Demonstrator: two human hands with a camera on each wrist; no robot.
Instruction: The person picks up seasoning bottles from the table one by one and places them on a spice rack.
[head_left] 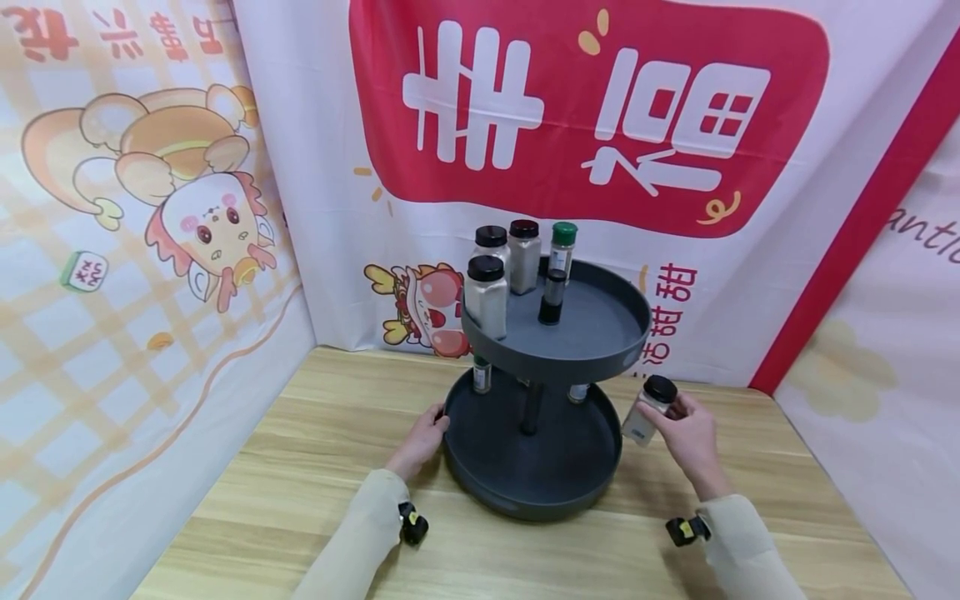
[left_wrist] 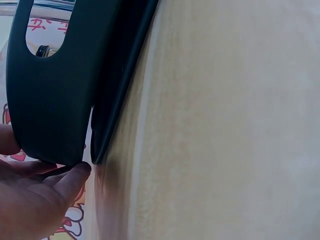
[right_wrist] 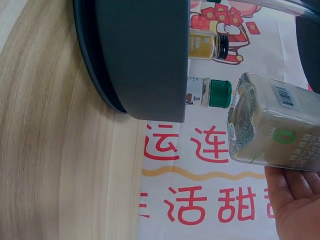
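A dark grey two-tier turntable [head_left: 525, 471] stands on the wooden table. At the left rim of its lower tray, my left hand [head_left: 420, 442] grips the wall, with a thumb over the edge and fingers against the outside in the left wrist view. My right hand [head_left: 692, 440] holds a clear square spice jar [head_left: 642, 422] with a black lid, tilted, just right of the lower tray. Pale contents and a label show on this jar [right_wrist: 280, 125] in the right wrist view; its lid is out of that frame.
Several jars, including a white-filled jar [head_left: 487, 300] and a green-capped bottle [head_left: 562, 246], stand on the upper tray [head_left: 600, 325]. Small bottles [head_left: 482, 377] stand at the back of the lower tray, partly hidden by the upper one. Printed cloth [head_left: 322, 208] hangs behind and at the sides.
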